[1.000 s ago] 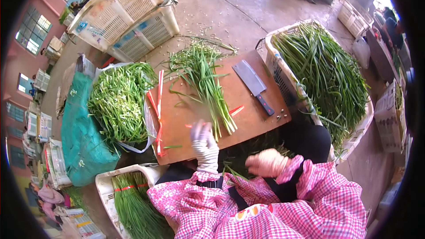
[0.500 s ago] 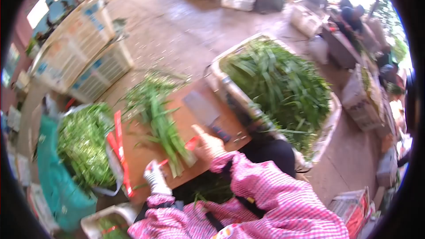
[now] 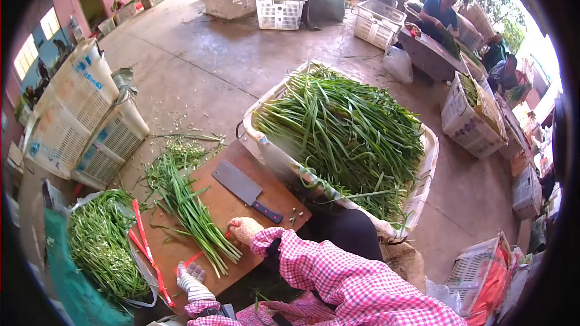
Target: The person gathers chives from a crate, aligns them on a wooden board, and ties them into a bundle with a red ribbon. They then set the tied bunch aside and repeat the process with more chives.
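- While the gloved right hand (image 3: 245, 229) rests loosely curled, holding nothing, its grip touches the cut ends of the chive bunch (image 3: 192, 211) on the table (image 3: 241, 214).
- Just beyond: cleaver (image 3: 244, 190), lying flat, handle toward it.
- Left hand (image 3: 192, 278), fingers spread, empty, by red ties (image 3: 145, 247).
- Farther right: heaped crate (image 3: 423, 175).

Beside the bundle of green stalks (image 3: 192, 214) on the table (image 3: 241, 214), the right hand (image 3: 244, 229) hides its fingertips and whatever they pinch, the left hand (image 3: 192, 279) shows only gloved fingers above its sleeve, and the lens rim cuts off the green tarp (image 3: 72, 290).
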